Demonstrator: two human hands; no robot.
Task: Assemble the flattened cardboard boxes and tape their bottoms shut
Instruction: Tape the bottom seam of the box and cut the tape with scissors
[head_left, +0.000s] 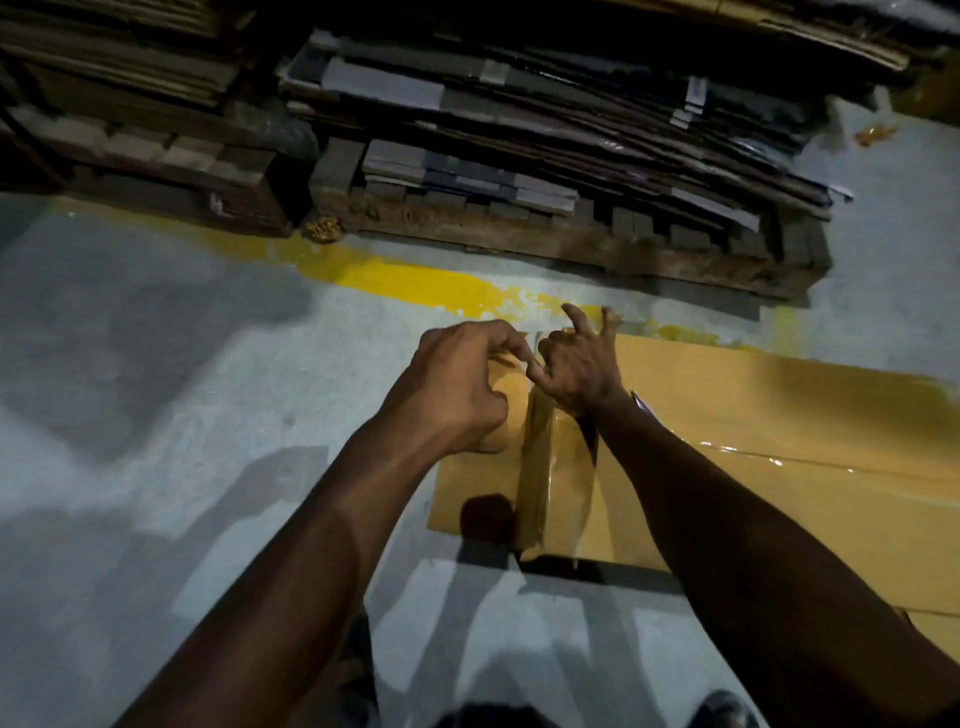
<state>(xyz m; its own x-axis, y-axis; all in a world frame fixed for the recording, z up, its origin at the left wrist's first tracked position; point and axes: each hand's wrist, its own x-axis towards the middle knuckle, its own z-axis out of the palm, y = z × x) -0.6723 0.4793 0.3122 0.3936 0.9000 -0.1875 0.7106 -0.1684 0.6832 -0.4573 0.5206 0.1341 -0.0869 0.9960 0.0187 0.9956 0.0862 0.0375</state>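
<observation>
A brown cardboard box lies on the grey floor. At its far edge, the left hand pinches the tape strip in its grip; the right hand beside it is released, fingers splayed. Beyond, flat cardboard is stacked on a pallet.

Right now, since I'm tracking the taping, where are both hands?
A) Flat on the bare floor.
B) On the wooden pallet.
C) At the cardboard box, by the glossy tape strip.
C: the left hand and right hand meet over the cardboard box, at the far end of its glossy tape strip.
</observation>
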